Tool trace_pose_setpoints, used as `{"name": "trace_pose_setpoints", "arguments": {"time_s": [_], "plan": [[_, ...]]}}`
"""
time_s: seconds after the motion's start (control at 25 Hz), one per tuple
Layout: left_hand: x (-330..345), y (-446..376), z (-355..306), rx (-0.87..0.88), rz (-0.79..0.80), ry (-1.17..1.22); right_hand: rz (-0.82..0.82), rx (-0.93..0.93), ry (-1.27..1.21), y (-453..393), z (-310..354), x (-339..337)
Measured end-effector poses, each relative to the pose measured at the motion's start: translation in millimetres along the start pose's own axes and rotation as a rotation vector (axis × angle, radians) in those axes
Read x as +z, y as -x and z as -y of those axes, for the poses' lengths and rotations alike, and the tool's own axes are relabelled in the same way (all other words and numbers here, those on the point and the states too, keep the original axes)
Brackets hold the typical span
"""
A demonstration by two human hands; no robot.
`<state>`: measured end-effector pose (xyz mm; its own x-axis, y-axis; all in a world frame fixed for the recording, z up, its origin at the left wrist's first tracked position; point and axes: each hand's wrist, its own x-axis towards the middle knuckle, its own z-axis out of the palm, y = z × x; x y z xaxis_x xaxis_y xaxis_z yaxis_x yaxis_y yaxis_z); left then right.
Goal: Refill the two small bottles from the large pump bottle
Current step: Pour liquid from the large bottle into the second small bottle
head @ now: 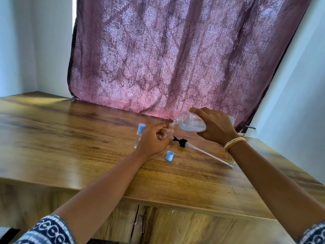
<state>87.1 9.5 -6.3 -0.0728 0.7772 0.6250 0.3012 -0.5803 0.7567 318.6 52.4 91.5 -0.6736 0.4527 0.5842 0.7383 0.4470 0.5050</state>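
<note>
My right hand grips the large clear bottle, tilted with its open neck down to the left, over the mouth of a small clear bottle. My left hand holds that small bottle upright on the wooden table. Liquid fills part of the large bottle. A second small bottle with a blue cap stands just left of my left hand. The black pump head with its long white tube lies on the table below my right hand. A loose blue cap lies in front of my left hand.
A patterned purple curtain hangs right behind the table's far edge. White walls stand at both sides. The table's near edge runs below my forearms. A dark object shows at the far right edge.
</note>
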Motion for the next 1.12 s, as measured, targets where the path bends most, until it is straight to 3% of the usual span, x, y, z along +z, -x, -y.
{"name": "trace_pose_setpoints", "arguments": {"time_s": [1.12], "plan": [[0.7, -1.7, 4.7, 0.041, 0.005, -0.015, -0.012, 0.012, 0.014, 1.4, 4.0, -0.4]]}}
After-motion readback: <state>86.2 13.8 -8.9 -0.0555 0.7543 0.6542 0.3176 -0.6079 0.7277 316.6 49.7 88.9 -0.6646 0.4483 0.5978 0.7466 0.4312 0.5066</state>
